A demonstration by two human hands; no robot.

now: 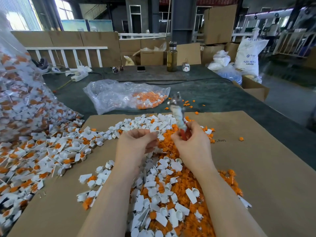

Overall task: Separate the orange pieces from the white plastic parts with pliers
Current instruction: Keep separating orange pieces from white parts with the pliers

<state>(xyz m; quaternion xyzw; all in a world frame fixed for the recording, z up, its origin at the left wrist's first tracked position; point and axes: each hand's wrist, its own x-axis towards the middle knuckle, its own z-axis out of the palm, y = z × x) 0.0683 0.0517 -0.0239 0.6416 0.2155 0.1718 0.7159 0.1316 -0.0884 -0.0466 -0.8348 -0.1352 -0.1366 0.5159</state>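
A: What is in the hands?

B: The right hand (191,142) curls round the red handles of the pliers (177,110), whose blurred head points up and away. The left hand (135,144) pinches a white part (158,133) at its fingertips, just beside the right hand.

A: Are the plier tips open?

B: Too blurred to tell.

A: And the pieces?

B: Loose orange pieces (171,142) lie heaped under both hands on the cardboard (256,168), mixed with white parts. More unsorted ones spill from a big clear sack (20,93) at the left. A smaller bag (119,94) lies beyond on the green table (213,93).
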